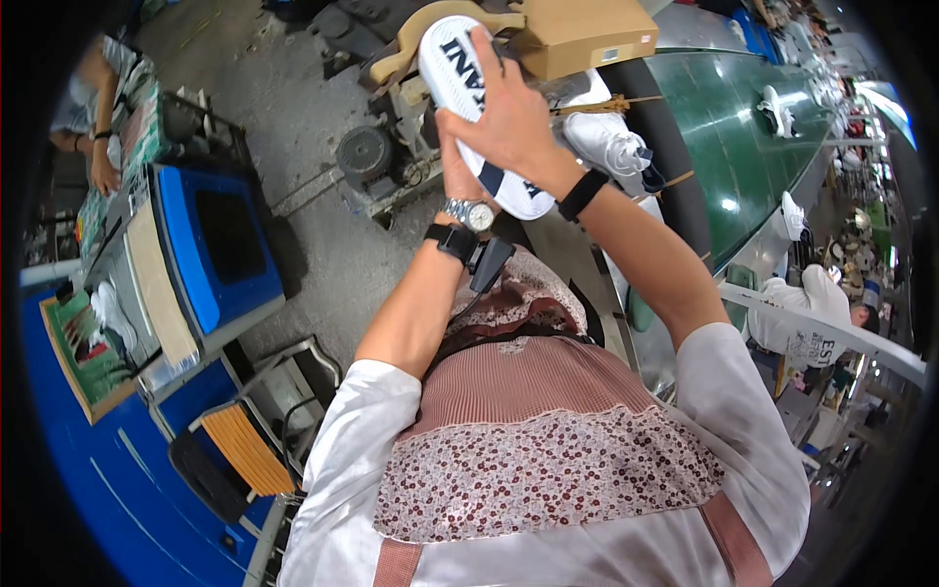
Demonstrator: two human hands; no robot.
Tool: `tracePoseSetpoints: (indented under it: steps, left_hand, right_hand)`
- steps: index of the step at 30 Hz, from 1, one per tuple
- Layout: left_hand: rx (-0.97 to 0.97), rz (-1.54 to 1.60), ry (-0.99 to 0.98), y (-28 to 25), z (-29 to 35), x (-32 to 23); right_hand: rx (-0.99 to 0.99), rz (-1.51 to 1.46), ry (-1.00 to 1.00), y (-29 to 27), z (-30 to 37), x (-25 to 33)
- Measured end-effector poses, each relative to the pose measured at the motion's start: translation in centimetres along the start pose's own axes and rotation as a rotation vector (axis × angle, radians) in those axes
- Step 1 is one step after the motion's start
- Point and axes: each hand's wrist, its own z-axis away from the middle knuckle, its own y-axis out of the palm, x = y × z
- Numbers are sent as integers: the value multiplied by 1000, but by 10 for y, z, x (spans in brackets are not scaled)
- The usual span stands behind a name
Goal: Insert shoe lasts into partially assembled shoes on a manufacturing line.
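Note the white shoe [454,83], held sole toward the viewer just left of the cardboard box [587,37], gripped across by the right hand [514,122] with index finger outstretched, and backed by the left hand [459,177] with fingers mostly hidden, hence impossible to call open or closed. Judge the step in hand as handling or inspecting the sole, and the next move as probably calling for a steady two-handed turn. Compare, beyond, another white shoe [604,140] on the box's near side and a green conveyor [719,117] to its right.
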Motion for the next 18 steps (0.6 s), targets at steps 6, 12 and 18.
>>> tracePoseSetpoints:
  steps: [6,12,18]
  left_hand:
    - [-67,-146,41,-25,10,-11]
    - [-100,-465,-28,-27,67,-6]
    - [92,-391,-443,-113,122,-109]
  right_hand:
    - [-84,-148,-40,4,10,9]
    - [-143,-318,-15,-26,77,8]
    - [-33,-1377,682,-1,86,-17]
